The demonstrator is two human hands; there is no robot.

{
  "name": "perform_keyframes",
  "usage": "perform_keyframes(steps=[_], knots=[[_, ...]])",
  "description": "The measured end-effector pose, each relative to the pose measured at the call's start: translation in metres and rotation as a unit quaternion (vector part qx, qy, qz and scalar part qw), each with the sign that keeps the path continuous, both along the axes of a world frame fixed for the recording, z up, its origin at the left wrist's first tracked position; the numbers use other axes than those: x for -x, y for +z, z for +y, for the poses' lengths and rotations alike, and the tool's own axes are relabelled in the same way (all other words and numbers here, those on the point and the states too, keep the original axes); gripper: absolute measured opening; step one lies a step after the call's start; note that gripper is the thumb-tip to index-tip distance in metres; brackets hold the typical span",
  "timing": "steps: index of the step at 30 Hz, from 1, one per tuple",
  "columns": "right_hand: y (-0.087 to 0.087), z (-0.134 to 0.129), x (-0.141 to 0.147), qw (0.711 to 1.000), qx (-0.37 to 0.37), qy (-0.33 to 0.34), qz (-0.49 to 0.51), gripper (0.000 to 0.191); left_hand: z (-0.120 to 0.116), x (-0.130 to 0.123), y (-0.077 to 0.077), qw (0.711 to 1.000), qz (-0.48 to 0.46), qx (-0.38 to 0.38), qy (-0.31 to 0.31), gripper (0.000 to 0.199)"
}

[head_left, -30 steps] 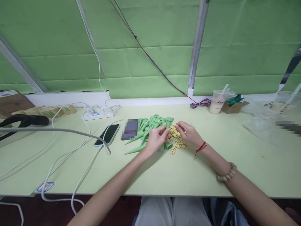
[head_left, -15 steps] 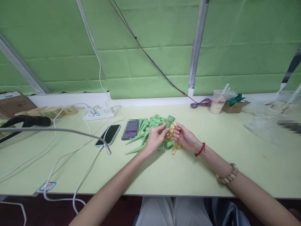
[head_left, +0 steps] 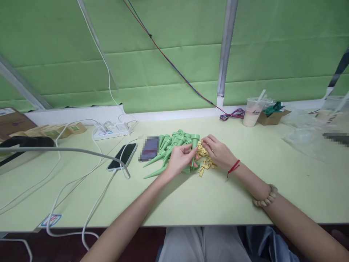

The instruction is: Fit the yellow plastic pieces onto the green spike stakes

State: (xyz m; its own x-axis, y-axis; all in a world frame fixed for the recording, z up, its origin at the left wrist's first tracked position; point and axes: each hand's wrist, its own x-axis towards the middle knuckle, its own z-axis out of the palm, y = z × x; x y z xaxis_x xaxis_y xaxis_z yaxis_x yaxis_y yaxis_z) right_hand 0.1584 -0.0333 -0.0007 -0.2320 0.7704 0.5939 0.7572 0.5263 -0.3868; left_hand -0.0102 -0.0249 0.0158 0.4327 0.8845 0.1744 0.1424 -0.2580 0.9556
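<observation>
My left hand is closed round a green plastic watering spike, held upright with its wide cup end on top. To its right my right hand pinches a small yellow plastic piece between thumb and fingertips, close to the spike but apart from it. Below and between the hands lies a heap of small yellow valve-like pieces. Behind and left of my left hand is a pile of green spikes, some with their long points toward the left.
A dark phone lies on the table at left, with white cables across it. A power strip stands near the wall. At back right are a drink cup, a small cardboard box and clear plastic bags.
The green spike in my left hand has turned more upright. My right hand has shifted slightly, and a yellow piece now shows at its fingertips. The camera view has moved a little.
</observation>
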Motion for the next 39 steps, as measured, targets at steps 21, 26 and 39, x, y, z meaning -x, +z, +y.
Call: perform_keyframes(steps=[21, 26, 39], knots=[[0.0, -0.004, 0.005, 0.983, 0.091, 0.025, 0.158, 0.026, 0.0, -0.003, 0.001, 0.999, -0.043, 0.003, 0.028, 0.033], [0.002, -0.001, -0.005, 1.0, -0.015, 0.011, 0.003, 0.024, 0.001, 0.002, 0.009, 0.999, -0.035, 0.007, 0.01, 0.032], [0.001, 0.005, -0.009, 0.995, 0.023, 0.087, 0.052, 0.028, 0.002, -0.002, -0.001, 0.995, -0.056, 0.077, -0.033, 0.036]])
